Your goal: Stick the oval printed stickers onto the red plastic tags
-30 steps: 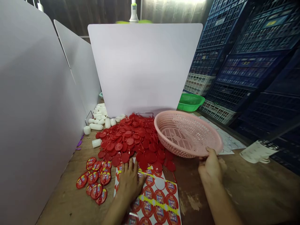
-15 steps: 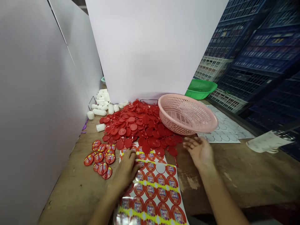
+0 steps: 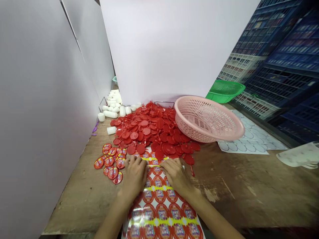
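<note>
A sheet of round red-and-yellow stickers [image 3: 159, 196] lies in front of me, with another sticker sheet [image 3: 149, 154] showing beyond its far edge. My left hand [image 3: 134, 174] rests on its left side, fingers curled closed at the far edge. Across from it, my right hand [image 3: 176, 174] bends its closed fingers over the far right part of the sheet; what its fingertips pinch is partly hidden. Just beyond both hands spreads a heap of red plastic discs with thin handles [image 3: 154, 129]. Left of my left hand lie several discs bearing stickers [image 3: 109, 162].
A pink basket [image 3: 209, 119] stands tilted at the heap's right. White plastic cylinders [image 3: 111, 114] lie back left. Used white backing sheets [image 3: 244, 146] and a pale cup-like container [image 3: 299, 155] are at right. Grey panels, a green basin [image 3: 224, 91] and stacked crates [image 3: 274, 66] surround the table.
My right hand has come left from beside the basket onto the sticker sheet, and its fingers have closed. My left hand stays at the sheet's left side. The view has shifted slightly.
</note>
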The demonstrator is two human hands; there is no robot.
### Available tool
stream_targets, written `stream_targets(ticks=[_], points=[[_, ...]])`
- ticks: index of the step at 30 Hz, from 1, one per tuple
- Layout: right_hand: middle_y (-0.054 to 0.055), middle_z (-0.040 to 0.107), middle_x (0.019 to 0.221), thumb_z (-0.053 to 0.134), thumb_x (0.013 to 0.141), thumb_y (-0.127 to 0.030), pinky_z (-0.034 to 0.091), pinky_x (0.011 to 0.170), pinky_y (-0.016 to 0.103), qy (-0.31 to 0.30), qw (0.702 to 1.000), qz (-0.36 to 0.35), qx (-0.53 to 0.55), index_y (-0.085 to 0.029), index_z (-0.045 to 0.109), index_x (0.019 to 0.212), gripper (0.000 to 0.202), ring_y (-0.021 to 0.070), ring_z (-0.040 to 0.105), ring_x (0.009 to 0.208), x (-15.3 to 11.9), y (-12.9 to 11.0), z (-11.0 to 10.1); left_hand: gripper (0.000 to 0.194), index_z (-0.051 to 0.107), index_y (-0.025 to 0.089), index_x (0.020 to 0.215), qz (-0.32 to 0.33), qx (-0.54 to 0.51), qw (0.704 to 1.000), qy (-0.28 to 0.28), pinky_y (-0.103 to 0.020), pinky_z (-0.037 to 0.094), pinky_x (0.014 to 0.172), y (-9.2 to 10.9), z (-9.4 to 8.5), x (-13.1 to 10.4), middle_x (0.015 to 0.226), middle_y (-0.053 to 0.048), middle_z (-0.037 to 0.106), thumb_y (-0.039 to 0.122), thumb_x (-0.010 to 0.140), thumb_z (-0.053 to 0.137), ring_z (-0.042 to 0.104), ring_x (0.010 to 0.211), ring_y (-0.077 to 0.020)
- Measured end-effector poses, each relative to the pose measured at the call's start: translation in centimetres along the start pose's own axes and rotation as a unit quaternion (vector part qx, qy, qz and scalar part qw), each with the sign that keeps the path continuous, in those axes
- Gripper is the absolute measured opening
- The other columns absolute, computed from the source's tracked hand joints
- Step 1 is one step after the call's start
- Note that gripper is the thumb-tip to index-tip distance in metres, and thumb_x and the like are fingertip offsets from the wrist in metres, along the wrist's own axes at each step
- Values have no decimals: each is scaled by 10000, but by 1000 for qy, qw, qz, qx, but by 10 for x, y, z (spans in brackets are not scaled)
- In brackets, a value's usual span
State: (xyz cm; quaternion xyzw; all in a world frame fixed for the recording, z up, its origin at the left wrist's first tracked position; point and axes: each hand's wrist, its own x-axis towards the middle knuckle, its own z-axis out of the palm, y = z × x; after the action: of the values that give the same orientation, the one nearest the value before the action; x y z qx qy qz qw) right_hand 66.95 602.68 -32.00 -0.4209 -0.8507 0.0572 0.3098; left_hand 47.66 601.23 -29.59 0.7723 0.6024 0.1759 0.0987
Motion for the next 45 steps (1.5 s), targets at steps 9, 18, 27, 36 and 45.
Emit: stream_targets(ticks=[9,18,27,36,45], points=[[68,681,990,418,905,-46,359,810,365,52,994,-77,-52,-191,637,1089,321,209,567,924,-11,2,14,304,583,187,801,-9,-88,996,-20,-331,349,733,1,30,6,827,-41,633,261,973,343,493,788,-197],[77,697,1067,510,884,-61,412,841,397,84,988,-121,-41,-187,644,1047,245,235,563,1009,-13,0,12,306,538,195,752,-10,-90,996,-14,-315,345,730,1,31,6,809,-26,618,261,974,339,480,785,-190],[62,598,983,481,902,-167,498,833,374,152,958,119,211,-231,474,1213,318,197,599,925,3,4,-3,197,584,201,955,-8,-143,990,10,-362,405,860,1,31,0,987,-65,611,166,918,394,525,955,-216],[87,586,1011,427,900,-128,519,808,393,140,978,98,124,-206,239,1409,547,197,594,910,12,18,46,348,533,177,1179,-80,-278,956,49,-376,471,837,12,44,45,927,-65,646,176,831,535,599,881,-211],[37,578,884,594,855,-316,501,699,296,277,859,227,366,-203,555,894,126,158,579,785,24,9,9,300,668,132,860,-275,-647,707,79,-320,565,617,28,33,13,828,-56,657,378,695,713,657,681,-180]])
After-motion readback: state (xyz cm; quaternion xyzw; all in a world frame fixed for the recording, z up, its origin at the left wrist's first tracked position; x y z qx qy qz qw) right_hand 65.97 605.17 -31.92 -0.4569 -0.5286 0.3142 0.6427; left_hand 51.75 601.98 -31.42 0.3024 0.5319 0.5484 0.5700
